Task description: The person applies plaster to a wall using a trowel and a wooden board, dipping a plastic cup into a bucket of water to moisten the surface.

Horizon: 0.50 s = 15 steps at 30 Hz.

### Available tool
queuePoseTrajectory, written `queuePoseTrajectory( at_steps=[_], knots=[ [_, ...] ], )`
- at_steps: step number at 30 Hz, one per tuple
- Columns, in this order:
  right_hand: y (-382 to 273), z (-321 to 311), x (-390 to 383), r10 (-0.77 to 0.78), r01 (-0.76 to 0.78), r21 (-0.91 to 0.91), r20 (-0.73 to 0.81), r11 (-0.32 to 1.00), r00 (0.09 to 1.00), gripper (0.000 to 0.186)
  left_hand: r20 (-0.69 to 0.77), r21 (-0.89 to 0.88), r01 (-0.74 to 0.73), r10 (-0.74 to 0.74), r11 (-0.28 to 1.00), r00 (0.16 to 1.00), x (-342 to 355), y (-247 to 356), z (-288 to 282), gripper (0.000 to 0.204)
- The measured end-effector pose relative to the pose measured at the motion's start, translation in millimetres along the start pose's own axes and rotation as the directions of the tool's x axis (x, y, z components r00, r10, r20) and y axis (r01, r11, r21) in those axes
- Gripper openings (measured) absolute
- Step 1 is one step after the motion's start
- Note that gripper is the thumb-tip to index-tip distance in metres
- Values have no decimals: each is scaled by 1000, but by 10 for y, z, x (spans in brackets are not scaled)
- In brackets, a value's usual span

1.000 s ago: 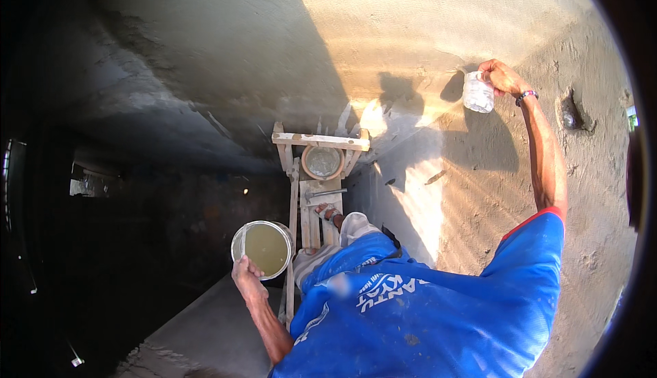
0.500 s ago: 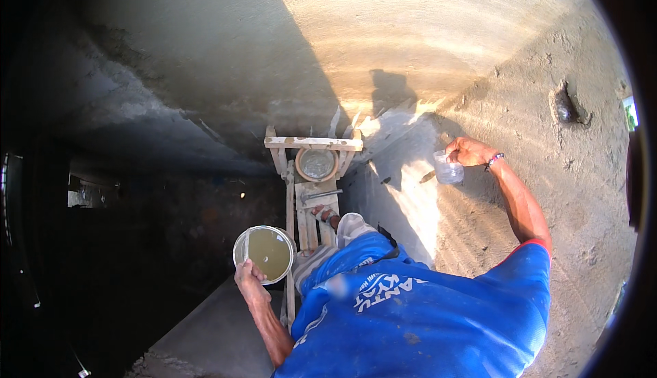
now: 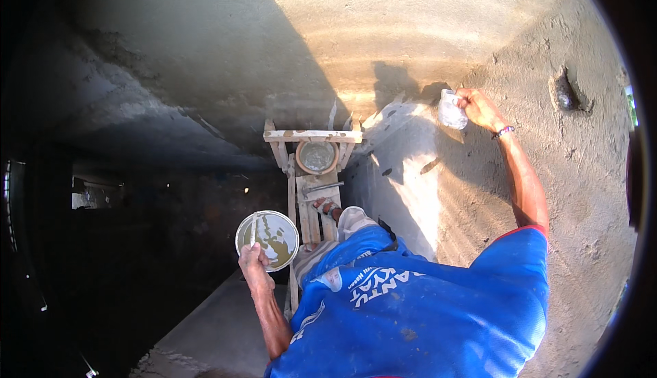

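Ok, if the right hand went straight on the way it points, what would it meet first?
Beyond the plastic cup it holds, the right hand would probably meet the sunlit wall first; depth is unclear.

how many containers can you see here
3: the bucket in the left hand, the cup in the right hand, the round basin by the wooden crossbar; others may be hidden.

The right hand point(image 3: 482, 110) hides part of the cup point(image 3: 451, 111), whose contents cannot be told. The left hand point(image 3: 255, 264) covers some of the bucket point(image 3: 297, 240). The lower edge crops the shirt point(image 3: 438, 309); a tool point(image 3: 323, 187) is too small to identify.
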State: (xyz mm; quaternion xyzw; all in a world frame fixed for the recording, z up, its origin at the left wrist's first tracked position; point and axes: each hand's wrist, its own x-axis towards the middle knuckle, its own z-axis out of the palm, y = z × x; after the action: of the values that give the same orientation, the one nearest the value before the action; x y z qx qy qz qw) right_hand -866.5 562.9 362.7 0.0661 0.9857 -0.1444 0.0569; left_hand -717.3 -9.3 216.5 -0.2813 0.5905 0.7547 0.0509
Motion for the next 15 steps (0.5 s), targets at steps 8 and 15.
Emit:
queuePoseTrajectory(
  at_steps=[8, 15],
  knots=[
    [-1908, 1574, -608, -718, 508, 597, 172, 620, 675, 11, 137, 107, -44, 29, 993, 990, -21, 317, 535, 23],
    [-2741, 2476, -438, -692, 404, 659, 252, 634, 676, 19, 243, 103, -86, 58, 991, 968, -12, 512, 1028, 18]
  ],
)
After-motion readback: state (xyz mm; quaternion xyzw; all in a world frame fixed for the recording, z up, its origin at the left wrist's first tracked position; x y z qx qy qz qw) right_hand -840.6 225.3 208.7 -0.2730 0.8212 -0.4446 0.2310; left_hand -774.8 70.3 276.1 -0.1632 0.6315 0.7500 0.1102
